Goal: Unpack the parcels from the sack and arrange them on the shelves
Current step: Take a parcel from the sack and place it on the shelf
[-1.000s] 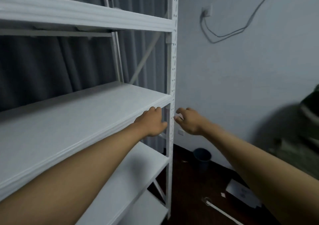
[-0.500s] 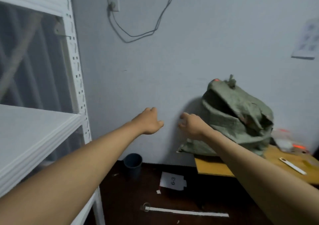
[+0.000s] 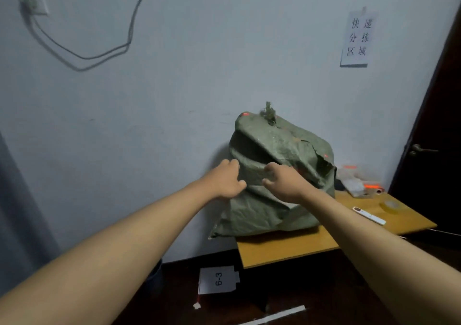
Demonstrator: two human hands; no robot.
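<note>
A bulging green woven sack (image 3: 282, 155) stands on a low wooden table (image 3: 287, 247) against the pale wall, its top tied in a knot. Both my arms stretch toward it. My left hand (image 3: 225, 180) hovers at the sack's left edge, fingers loosely curled and holding nothing. My right hand (image 3: 282, 181) is in front of the sack's middle, fingers loosely spread, also holding nothing. Whether either hand touches the sack is unclear. No parcels show; the sack hides its contents. The shelves are out of view.
A white utility knife (image 3: 369, 215), a tape roll (image 3: 389, 204) and plastic-wrapped items (image 3: 356, 180) lie on the table's right side. A paper marked 6-3 (image 3: 218, 279) lies on the dark floor. A dark door (image 3: 434, 135) stands at right, a wall sign (image 3: 358, 38) above.
My view has swung right, away from the white shelf unit to the sack. Both hands now reach up to the front of the sack.
</note>
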